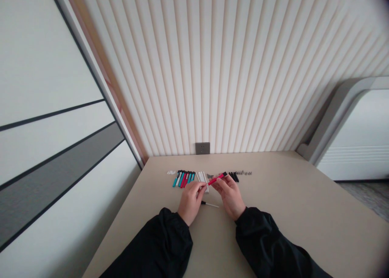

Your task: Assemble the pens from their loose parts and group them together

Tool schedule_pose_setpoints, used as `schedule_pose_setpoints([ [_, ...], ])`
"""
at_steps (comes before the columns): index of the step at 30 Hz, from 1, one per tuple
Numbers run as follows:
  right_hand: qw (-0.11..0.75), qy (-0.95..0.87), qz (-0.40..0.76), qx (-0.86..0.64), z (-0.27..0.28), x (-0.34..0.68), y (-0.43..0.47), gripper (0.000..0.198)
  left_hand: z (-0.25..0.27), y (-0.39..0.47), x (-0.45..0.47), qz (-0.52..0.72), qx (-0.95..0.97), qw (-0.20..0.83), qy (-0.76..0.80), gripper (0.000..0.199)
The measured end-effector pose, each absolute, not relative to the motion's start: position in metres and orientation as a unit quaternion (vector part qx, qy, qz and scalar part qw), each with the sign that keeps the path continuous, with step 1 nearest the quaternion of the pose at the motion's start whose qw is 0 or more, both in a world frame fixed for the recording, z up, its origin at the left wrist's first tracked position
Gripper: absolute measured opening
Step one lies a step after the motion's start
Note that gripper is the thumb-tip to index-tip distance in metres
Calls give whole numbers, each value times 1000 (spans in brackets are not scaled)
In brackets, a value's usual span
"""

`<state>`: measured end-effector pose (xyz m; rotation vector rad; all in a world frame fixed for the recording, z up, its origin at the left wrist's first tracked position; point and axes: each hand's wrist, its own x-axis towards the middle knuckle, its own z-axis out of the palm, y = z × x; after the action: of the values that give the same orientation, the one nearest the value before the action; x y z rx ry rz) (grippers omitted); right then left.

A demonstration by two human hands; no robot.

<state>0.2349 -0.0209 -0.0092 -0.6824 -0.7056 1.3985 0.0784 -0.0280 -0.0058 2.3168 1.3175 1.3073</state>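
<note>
My right hand (230,196) is closed around a slim red pen-like tube (215,179) with a black end. The tube slants up to the right above the table. My left hand (190,199) pinches at its lower left tip; whatever lies between those fingertips is too small to make out. Below the hands lies a thin tool with a black handle and pale shaft (211,205), partly behind my left hand. Just beyond are several white sticks (201,176) and a row of teal, white and red tubes with black ends (183,179).
Several short black pieces (234,176) lie beyond my right hand, with small grey parts (244,173) beside them. Small clear pieces (171,172) sit at the left end. The beige table (273,205) meets a ribbed wall (194,75) with a dark socket (202,148). A white cabinet (45,168) borders the left.
</note>
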Motion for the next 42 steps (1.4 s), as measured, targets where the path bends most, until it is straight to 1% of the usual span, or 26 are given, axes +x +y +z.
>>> schedule_pose_setpoints([
  [5, 636, -317, 634, -304, -14, 236, -21, 28, -4, -30, 78, 448, 775, 84, 438, 10],
  [9, 627, -305, 650, -301, -12, 238, -21, 44, -2, -31, 77, 485, 749, 75, 446, 9],
  [10, 619, -307, 657, -302, -11, 238, -22, 45, -2, -31, 77, 496, 741, 72, 447, 8],
  [17, 547, -325, 711, -301, -6, 238, -24, 36, 4, -34, 73, 549, 713, 74, 430, 4],
  [21, 527, -356, 712, -298, -8, 238, -26, 30, 7, -34, 72, 560, 724, 87, 392, 13],
  [26, 526, -328, 733, -278, -4, 238, -26, 31, 5, -33, 74, 554, 735, 94, 380, 29],
  [29, 556, -273, 742, -257, -1, 240, -24, 32, 8, -33, 73, 499, 764, 84, 401, 33],
  [33, 587, -239, 730, -255, 0, 247, -18, 37, 16, -32, 65, 298, 886, 42, 354, 20],
  [35, 593, -250, 716, -272, 1, 251, -15, 40, 19, -31, 60, 238, 911, 27, 336, 19],
  [38, 602, -267, 696, -285, 1, 256, -11, 42, 19, -27, 53, 210, 919, 28, 331, 19],
  [42, 614, -253, 700, -264, 3, 258, -11, 40, 15, -23, 48, 185, 927, 35, 324, 9],
])
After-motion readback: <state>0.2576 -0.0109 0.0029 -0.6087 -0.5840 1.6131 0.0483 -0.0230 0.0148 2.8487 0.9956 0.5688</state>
